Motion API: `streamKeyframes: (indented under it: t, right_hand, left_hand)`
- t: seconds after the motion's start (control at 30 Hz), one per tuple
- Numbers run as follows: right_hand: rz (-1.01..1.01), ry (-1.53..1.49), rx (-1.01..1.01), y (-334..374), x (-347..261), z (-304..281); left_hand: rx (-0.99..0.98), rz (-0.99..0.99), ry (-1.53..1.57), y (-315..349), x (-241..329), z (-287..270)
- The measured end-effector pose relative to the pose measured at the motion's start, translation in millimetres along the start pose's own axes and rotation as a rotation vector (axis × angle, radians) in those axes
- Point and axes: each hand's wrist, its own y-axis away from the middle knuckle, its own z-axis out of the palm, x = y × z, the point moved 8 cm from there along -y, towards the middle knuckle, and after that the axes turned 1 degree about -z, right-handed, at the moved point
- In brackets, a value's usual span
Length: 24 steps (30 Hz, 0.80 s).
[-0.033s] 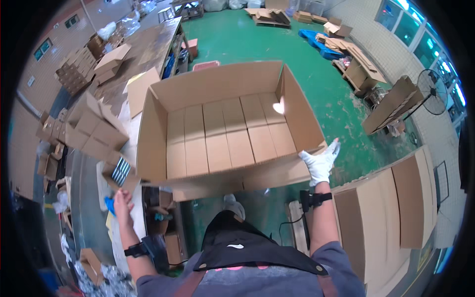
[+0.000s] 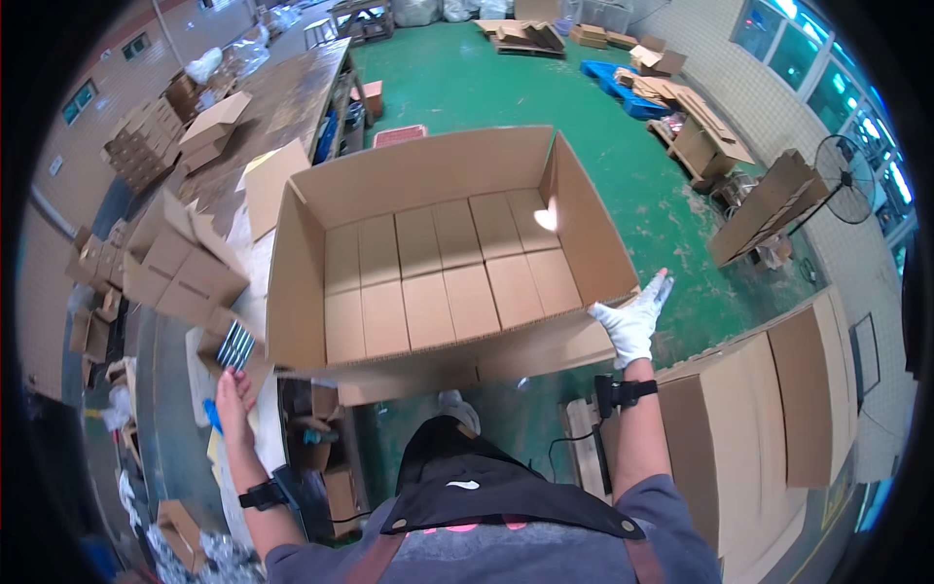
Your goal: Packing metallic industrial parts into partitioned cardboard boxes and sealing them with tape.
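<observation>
A large open cardboard box (image 2: 418,175) stands in front of me, its bottom covered by rows of small brown cartons (image 2: 477,292). My right hand (image 2: 632,326), in a white glove, lies against the box's near right corner with thumb and fingers spread apart. My left hand (image 2: 233,399) is bare, its fingers loosely bent and apart. Its fingertips are at the lower end of some dark and pale striped pieces (image 2: 235,346) in a small open carton (image 2: 209,341); whether they touch is unclear. Something blue (image 2: 212,414) shows beside this hand.
An open carton (image 2: 180,258) stands at the left beside a long workbench (image 2: 282,107). Large cardboard boxes (image 2: 730,428) stand close on my right. Farther right are a fan (image 2: 844,179), an upright cardboard piece (image 2: 773,209) and a blue pallet (image 2: 623,88) on the green floor.
My left hand has moved slightly forward and left, up to the striped pieces. My right hand stays at the box corner. The whole view has shifted slightly.
</observation>
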Motion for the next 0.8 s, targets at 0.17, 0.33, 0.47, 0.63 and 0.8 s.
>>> streamKeyframes:
  t: [0.17, 0.33, 0.47, 0.63, 0.8]
  right_hand:
    - [0.239, -0.119, -0.714, -25.3, -4.7, 43.5]
    - [0.100, -0.374, -0.839, -27.2, 7.5, 44.8]
    - [0.085, -0.300, -1.252, -39.9, -30.5, 36.2]
    - [-0.549, 0.131, -1.648, -31.3, -84.3, 100.9]
    - [-1.003, 0.393, -2.008, 37.2, -95.8, 195.5]
  left_hand:
    - [-0.348, -0.100, -0.209, -44.8, 79.3, 96.9]
    - [-0.731, -0.235, 0.018, -76.0, 59.7, 181.2]
    - [-1.015, -0.207, -0.005, -51.6, 70.0, 237.8]
    - [-1.064, 0.247, -1.227, -31.5, 95.3, 285.0]
    - [-1.297, 0.425, -1.650, -26.8, 6.8, 358.9]
